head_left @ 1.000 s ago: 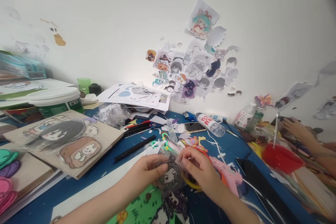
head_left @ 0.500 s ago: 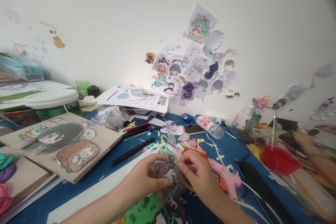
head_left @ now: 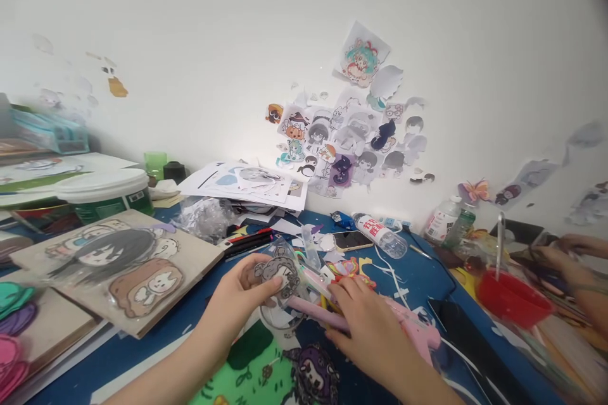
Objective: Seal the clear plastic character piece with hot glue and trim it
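Pinched between thumb and fingers, a clear plastic piece with a grey curly-haired cartoon figure (head_left: 280,273) is in my left hand (head_left: 249,288). To its right my right hand (head_left: 358,316) has its fingers closed about a pale pink pen-like stick (head_left: 316,312), whose end reaches under the plastic piece. Its exact kind I cannot make out. Below my hands lie a purple-and-black cartoon cutout (head_left: 313,372) and a green sheet (head_left: 251,364) with painted plants. A pink glue gun (head_left: 420,329) lies beside my right wrist, partly covered.
At left is a board (head_left: 190,247) with cartoon figures, near a white-lidded tub (head_left: 102,185). Behind lie markers (head_left: 249,242), a phone (head_left: 354,240) and a water bottle (head_left: 380,234). A red bowl (head_left: 515,297) stands at right, near another person's hands (head_left: 565,259).
My left hand has moved left and up with the plastic piece. My right hand has shifted slightly right and now grips the pink stick. The purple-and-black cutout is more exposed.
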Available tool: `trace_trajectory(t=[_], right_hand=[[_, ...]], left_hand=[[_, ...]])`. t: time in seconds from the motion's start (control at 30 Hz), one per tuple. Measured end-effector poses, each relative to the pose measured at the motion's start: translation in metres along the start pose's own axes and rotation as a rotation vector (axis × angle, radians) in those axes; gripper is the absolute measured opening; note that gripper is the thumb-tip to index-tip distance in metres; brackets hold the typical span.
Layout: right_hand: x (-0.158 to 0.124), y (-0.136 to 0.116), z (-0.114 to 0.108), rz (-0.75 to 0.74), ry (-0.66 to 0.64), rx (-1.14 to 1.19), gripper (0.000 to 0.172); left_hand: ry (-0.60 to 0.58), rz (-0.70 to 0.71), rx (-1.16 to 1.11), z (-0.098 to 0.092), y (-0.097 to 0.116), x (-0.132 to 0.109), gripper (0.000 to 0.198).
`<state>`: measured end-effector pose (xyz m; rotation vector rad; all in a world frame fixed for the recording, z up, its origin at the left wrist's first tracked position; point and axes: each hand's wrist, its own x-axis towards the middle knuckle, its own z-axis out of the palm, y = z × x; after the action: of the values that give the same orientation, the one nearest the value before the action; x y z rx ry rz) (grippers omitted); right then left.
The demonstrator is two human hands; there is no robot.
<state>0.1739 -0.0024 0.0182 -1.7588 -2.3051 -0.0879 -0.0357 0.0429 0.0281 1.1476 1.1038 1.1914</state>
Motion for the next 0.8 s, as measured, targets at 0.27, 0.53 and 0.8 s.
trace_trajectory(t=[0.27,0.53,0.8], right_hand=[[0.001,0.001,-0.013,-0.047,-0.195,0.198,0.031],[0.006,0.010,0.004,0.102,-0.020,-0.057,0.034],[0.016,0.019,0.016,0.225,-0.031,0.014,0.054]], left_hand=[[0.013,0.008,-0.022,-0.001,0.004,-0.002,0.049],[0.011,-0.008,-0.028,0.000,0.009,-0.007,0.049],[-0.048,0.006,-0.112,0.003,0.018,-0.015,0.038]])
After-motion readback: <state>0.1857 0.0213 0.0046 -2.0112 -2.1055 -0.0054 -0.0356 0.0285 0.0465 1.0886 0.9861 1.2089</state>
